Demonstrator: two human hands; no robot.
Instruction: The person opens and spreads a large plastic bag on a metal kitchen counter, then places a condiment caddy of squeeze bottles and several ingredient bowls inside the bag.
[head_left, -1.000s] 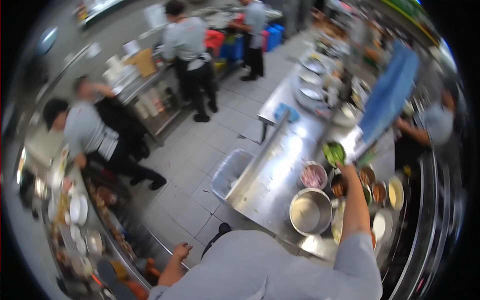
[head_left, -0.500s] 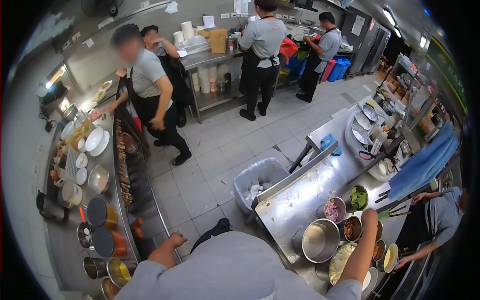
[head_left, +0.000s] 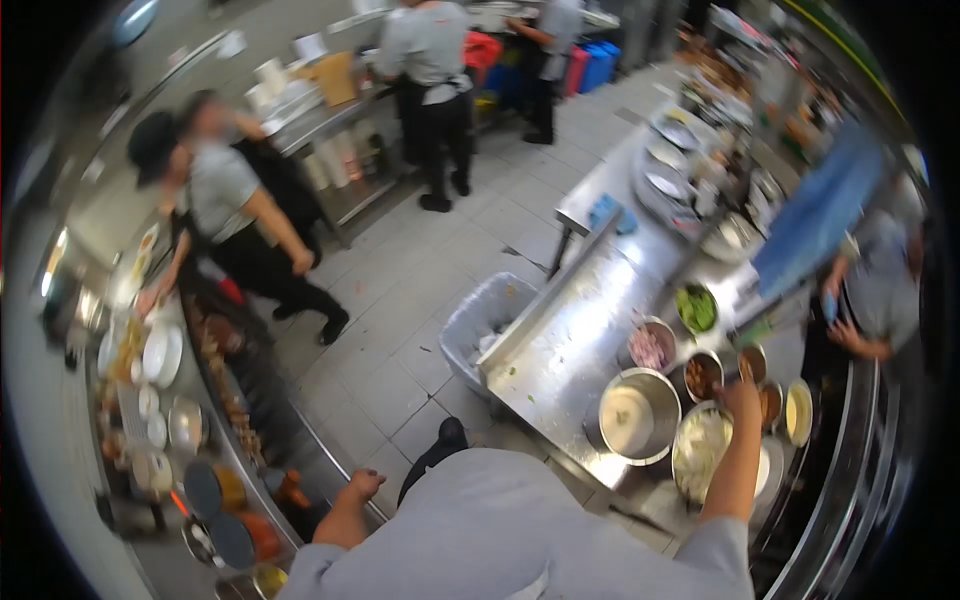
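Observation:
Held low beside the metal rail on the left is my left hand, its fingers loosely apart and empty. My right hand is over the small metal containers on the right counter; its fingertips point away and blur, so what they hold, if anything, is hidden. Around it are a pot of brown chunks, a small container of brown food and a large bowl of pale pieces. A deep pot with creamy contents, a pot of pink pieces and one of green leaves stand nearby.
A lined bin stands beside the steel counter. Two people are at the left, near plates and dark-lidded containers. Two more stand at the back. Another person is at the right edge.
The camera view has shifted and tilted. My right hand has moved slightly among the small containers. The person at the right has drawn an arm back from the yellow bowl.

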